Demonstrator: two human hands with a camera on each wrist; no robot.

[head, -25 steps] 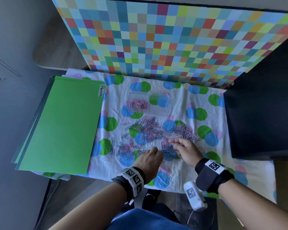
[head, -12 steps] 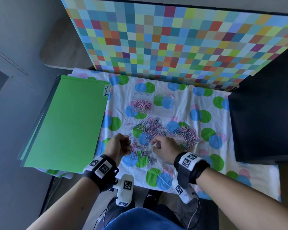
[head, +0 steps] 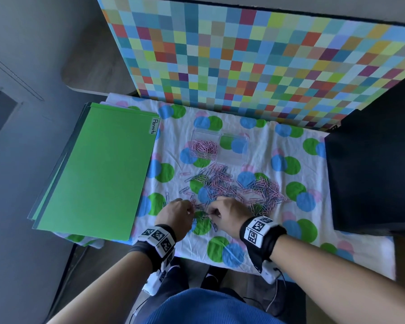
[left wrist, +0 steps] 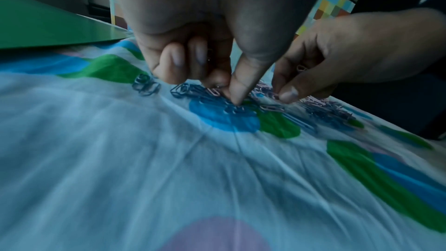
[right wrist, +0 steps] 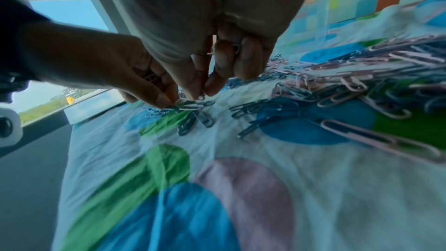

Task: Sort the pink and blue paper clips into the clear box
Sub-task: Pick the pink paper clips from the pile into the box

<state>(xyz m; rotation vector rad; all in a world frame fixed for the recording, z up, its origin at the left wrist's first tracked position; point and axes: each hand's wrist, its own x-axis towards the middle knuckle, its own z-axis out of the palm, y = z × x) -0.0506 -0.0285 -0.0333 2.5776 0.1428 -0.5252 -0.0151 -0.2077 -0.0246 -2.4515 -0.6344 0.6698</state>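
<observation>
Pink and blue paper clips [head: 232, 185] lie mixed in a pile on the spotted cloth. Behind the pile stands the clear box [head: 240, 157]; its left compartment holds pink clips [head: 204, 147], and its right one shows only cloth. Both hands meet at the pile's near-left edge. My left hand [head: 193, 211] has its fingers curled, thumb and forefinger pinching at clips on the cloth [left wrist: 231, 95]. My right hand [head: 211, 214] pinches a pink clip [right wrist: 200, 97] and keeps more pink clips [right wrist: 236, 47] under its curled fingers.
A stack of green folders [head: 98, 174] labelled "Permits" lies left of the cloth. A chequered colour board [head: 255, 54] stands upright behind the table. A black block [head: 372, 171] rises at the right. The table's near edge [head: 220, 263] is just below my wrists.
Both hands have shifted left along the pile's near edge. The left hand, off to the left half a second ago, has come back beside the right hand.
</observation>
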